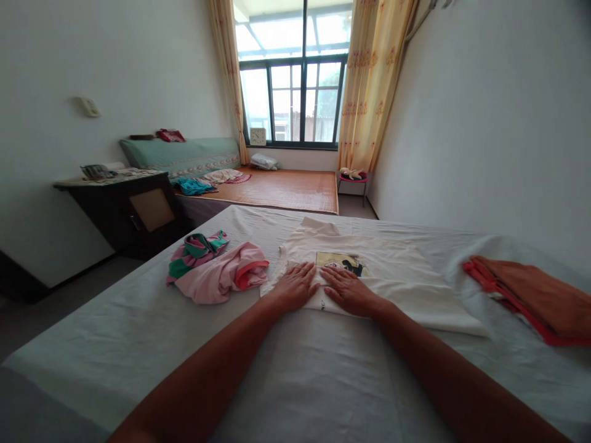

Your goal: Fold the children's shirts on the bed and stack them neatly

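A white T-shirt (397, 261) with a printed picture lies spread sideways over the sheeted surface, its near side folded inward. My left hand (295, 286) rests flat on the shirt near its left end, fingers stretched out. Beside it, my right hand (348, 290) also lies flat on the cloth, over the lower part of the print, fingers extended. Both palms press on the fabric and grip nothing. Left of the shirt sits a crumpled pink garment (221, 277), next to a green and pink striped one (196, 249).
Folded orange and red clothes (540, 295) are stacked at the right on the white sheet (295, 369). Beyond stands a bed with a brown mat (295, 184). A dark cabinet (138, 209) is at the left, and a small stool (353, 178) stands by the curtain (369, 92).
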### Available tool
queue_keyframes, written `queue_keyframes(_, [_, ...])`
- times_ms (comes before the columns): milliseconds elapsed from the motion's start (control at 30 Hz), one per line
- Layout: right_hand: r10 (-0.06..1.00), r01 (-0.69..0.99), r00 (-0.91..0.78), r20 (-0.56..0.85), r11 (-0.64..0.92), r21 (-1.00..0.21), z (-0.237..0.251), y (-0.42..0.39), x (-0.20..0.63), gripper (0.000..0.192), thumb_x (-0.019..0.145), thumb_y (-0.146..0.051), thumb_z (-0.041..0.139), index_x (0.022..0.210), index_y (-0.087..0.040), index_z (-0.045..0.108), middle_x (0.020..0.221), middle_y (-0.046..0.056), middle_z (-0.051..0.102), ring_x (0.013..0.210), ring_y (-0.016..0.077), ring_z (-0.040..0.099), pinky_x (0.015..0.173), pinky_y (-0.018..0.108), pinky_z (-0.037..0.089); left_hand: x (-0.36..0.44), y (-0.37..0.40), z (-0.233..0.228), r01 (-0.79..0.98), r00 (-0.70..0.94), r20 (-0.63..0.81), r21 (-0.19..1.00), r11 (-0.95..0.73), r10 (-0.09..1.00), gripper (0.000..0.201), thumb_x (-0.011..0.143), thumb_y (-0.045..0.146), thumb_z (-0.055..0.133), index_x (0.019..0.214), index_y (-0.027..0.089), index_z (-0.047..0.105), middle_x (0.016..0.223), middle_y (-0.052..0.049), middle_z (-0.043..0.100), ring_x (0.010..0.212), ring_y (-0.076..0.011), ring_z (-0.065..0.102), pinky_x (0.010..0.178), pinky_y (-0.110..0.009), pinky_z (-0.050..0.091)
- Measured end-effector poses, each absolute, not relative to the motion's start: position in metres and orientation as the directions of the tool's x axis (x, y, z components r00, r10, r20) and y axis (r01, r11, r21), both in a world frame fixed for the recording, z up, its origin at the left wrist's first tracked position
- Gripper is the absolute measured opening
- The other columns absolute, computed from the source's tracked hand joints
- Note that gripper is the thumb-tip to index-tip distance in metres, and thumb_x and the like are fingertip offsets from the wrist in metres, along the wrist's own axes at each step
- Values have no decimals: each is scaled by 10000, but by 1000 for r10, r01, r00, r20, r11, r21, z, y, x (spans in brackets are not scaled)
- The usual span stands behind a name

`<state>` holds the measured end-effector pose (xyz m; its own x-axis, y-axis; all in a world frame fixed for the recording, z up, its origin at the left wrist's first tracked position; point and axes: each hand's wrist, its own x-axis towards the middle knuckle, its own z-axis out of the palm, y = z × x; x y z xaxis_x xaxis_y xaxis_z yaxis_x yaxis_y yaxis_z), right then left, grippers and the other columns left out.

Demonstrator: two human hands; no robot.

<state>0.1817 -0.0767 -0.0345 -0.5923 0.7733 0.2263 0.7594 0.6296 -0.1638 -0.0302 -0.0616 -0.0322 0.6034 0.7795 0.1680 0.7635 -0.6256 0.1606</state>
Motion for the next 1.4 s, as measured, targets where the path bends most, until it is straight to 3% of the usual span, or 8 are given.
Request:
queue_keyframes(433, [964,960,-222,144,242,-143,-55,-28,304,580,935,-564,217,1426,-293,362,1499,23,336,1389,218,264,1128,469,202,-36,-60,-31,798,576,124,128,-589,808,559,947,544,211,1437,303,329,1523,-40,281,1412,-225,207,1138,-422,149])
queue_keyframes(633, [968,967,248,-36,-250,-53,-45,-5,396,660,914,-561,217,1461,-201,301,1531,76,251,1404,264,212,1122,501,196,-38,-57,-30,788,586,120,146,-598,801,526,947,548,209,1430,370,317,1530,-28,266,1417,-237,185,1132,-458,142])
queue_keyframes(700, [978,976,210,-4,-210,-58,-43,1,392,657,907,-569,234,1458,-220,308,1529,67,258,1404,274,209,1115,518,206,-38,-57,-29,784,590,114,153,-601,799,516,947,544,220,1428,384,316,1530,-20,267,1418,-238,182,1133,-466,132])
queue_keyframes(867, [950,944,-305,68,311,-114,-52,14,358,582,932,-531,201,1446,-288,327,1517,-11,294,1402,190,226,1147,401,182,-36,-63,-24,788,586,101,156,-595,804,492,949,527,240,1416,404,330,1529,-7,270,1413,-227,202,1134,-467,131])
queue_keyframes(967, [991,987,-119,57,124,-104,-59,28,387,603,925,-534,202,1450,-261,324,1525,10,276,1402,203,228,1146,407,180,-38,-58,-13,770,603,104,181,-612,791,476,935,527,306,1379,389,406,1500,-14,337,1383,-235,278,1120,-441,187])
queue_keyframes(1100, [986,981,156,54,-148,-127,-61,53,448,595,908,-471,288,1437,-205,351,1510,79,307,1374,268,291,1105,466,256,-41,-10,12,780,574,9,299,-550,819,395,909,504,394,1114,291,656,1188,-49,650,1162,-234,540,974,-328,387])
queue_keyframes(1267, [977,970,188,96,-170,-172,-62,81,462,595,877,-412,353,1420,-168,372,1492,121,334,1351,290,331,1069,452,315,-38,91,24,875,319,44,369,-313,947,318,874,338,485,1121,202,634,1198,-82,645,1127,-215,567,954,-272,391])
queue_keyframes(1400, [987,973,124,106,-100,-206,-58,96,459,443,810,-392,439,1165,-190,611,1271,129,587,1181,301,515,959,429,409,-25,152,7,896,187,50,402,-191,981,389,859,308,503,1197,123,559,1253,-159,595,1161,-240,542,950,-298,396])
